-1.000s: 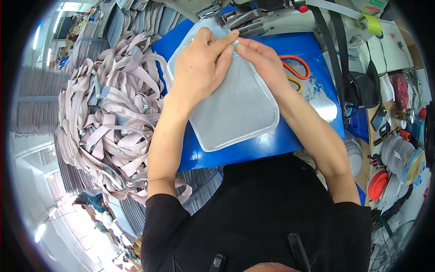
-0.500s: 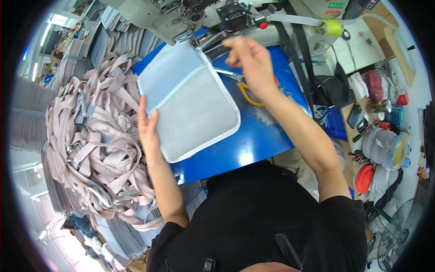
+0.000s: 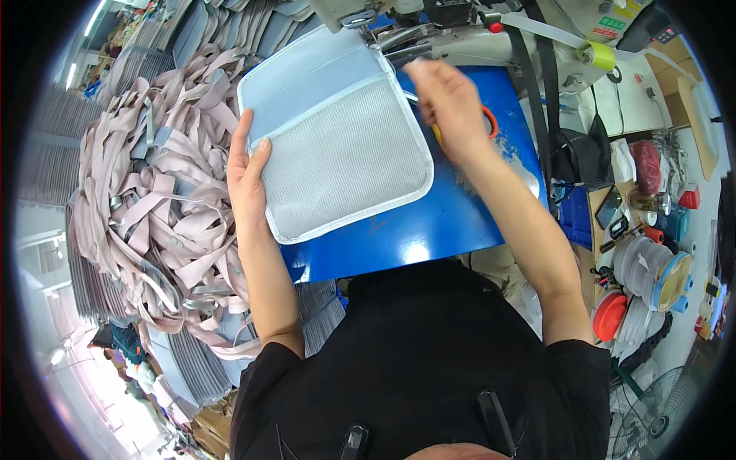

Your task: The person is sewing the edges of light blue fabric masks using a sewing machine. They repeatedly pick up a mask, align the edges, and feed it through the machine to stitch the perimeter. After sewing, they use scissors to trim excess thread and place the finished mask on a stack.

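Observation:
My left hand [image 3: 247,180] grips the left edge of a flat grey-blue fabric panel [image 3: 341,157], thumb on its face. The panel has rounded corners, pale edging and a mesh pocket across its lower part. Its top end reaches the sewing machine [image 3: 452,14] at the needle area. Just right of the panel's upper right side, my right hand [image 3: 452,103] is raised with fingers curled together; whatever they pinch, if anything, is too small to make out. Scissors with an orange handle [image 3: 491,123] lie on the blue table [image 3: 360,257], partly hidden behind that hand.
A big heap of pinkish straps [image 3: 169,222] rises left of the table, with stacked grey panels [image 3: 192,364] below it. Black straps [image 3: 529,100] hang at the right of the machine, near a yellow-green tape roll [image 3: 596,55]. White spools [image 3: 640,257] and a fan [image 3: 659,414] stand far right.
The view has shifted, so the scene sits differently. My left hand still holds the panel by the machine. My right hand stays raised beside it, now covering more of the scissors.

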